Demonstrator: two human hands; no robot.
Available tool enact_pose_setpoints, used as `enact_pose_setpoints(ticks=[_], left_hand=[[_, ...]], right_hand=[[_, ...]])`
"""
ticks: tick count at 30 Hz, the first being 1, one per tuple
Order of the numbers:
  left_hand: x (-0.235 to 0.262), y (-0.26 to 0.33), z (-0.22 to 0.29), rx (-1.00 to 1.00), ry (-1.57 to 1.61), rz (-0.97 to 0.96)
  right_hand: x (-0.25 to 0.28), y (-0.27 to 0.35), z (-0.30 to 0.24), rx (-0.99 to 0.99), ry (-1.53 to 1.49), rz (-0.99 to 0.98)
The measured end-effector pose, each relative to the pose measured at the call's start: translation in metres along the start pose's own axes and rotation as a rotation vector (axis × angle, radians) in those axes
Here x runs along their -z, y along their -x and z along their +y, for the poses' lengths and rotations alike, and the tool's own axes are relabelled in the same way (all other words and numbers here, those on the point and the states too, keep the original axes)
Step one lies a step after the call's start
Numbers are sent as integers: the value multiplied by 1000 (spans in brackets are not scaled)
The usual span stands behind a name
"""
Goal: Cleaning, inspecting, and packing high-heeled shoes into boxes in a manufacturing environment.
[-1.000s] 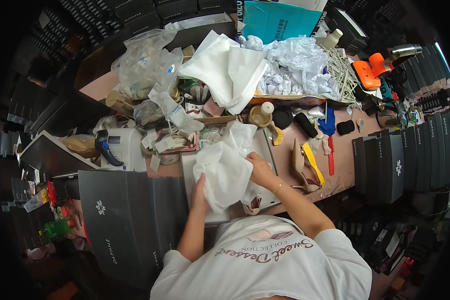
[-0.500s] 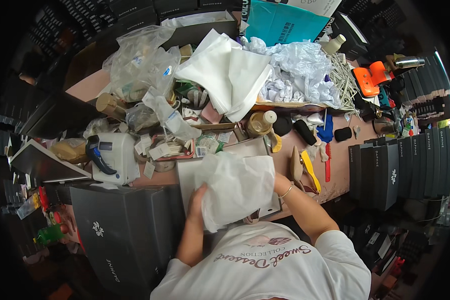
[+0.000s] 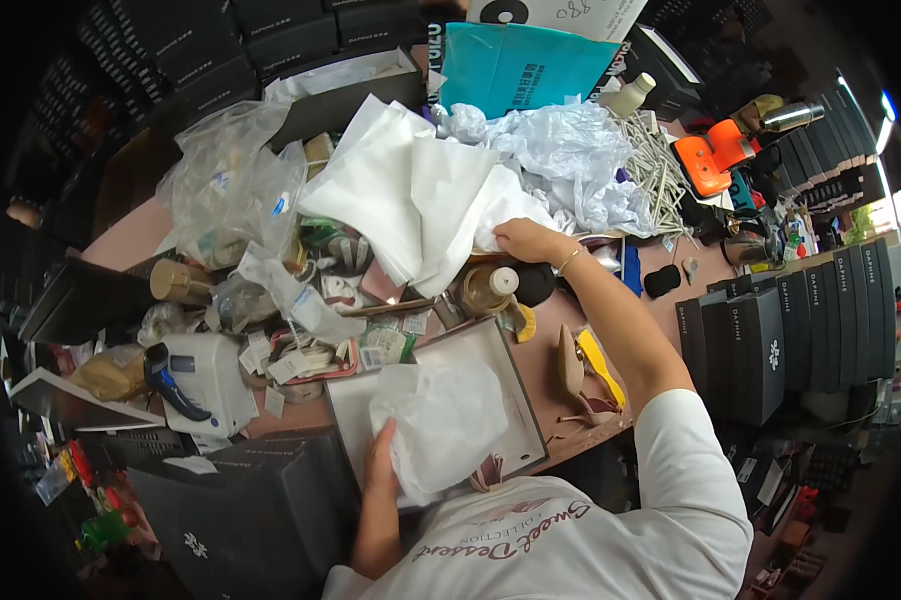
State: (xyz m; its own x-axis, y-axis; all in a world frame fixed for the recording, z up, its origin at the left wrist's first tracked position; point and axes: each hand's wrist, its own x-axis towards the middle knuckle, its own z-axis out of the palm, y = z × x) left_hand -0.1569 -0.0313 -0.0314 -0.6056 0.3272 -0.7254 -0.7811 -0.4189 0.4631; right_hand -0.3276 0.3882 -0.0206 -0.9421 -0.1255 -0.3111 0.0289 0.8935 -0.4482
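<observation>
My left hand (image 3: 380, 462) is closed on the side of a bundle of thin white tissue paper (image 3: 448, 425). What the bundle contains, if anything, is hidden. It is held over a shallow open box (image 3: 523, 405) with a pale inside and dark edges. Beside the bundle's lower right edge shows a bit of a shoe (image 3: 487, 473). Farther off, my right hand (image 3: 533, 242) is stretched over the table, fingers curled on the edge of white paper (image 3: 505, 205). That paper lies between large white sheets (image 3: 370, 200) and a heap of crumpled tissue (image 3: 590, 150).
A beige shoe with a yellow insert (image 3: 585, 370) lies on the right. Dark shoeboxes stand in a row (image 3: 750, 350) beyond it, and a large dark box (image 3: 260, 520) is at near left. A jar (image 3: 487, 290), a white device (image 3: 205, 375) and clear plastic bags (image 3: 240, 180) crowd the table.
My right hand has left the tissue bundle and reached forward to the white paper by the crumpled heap. My left hand still holds the bundle, now lower over the box. The view has shifted.
</observation>
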Motion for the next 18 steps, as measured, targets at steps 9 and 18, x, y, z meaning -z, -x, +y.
enact_pose_setpoints(ticks=[9, 18], left_hand=[[-25, -1, -8, 47, -113, 61], [-53, 11, 2, -14, 109, -96]], right_hand=[[-33, -56, 22, -242, 158, -242], [33, 31, -51, -17, 267, 100]])
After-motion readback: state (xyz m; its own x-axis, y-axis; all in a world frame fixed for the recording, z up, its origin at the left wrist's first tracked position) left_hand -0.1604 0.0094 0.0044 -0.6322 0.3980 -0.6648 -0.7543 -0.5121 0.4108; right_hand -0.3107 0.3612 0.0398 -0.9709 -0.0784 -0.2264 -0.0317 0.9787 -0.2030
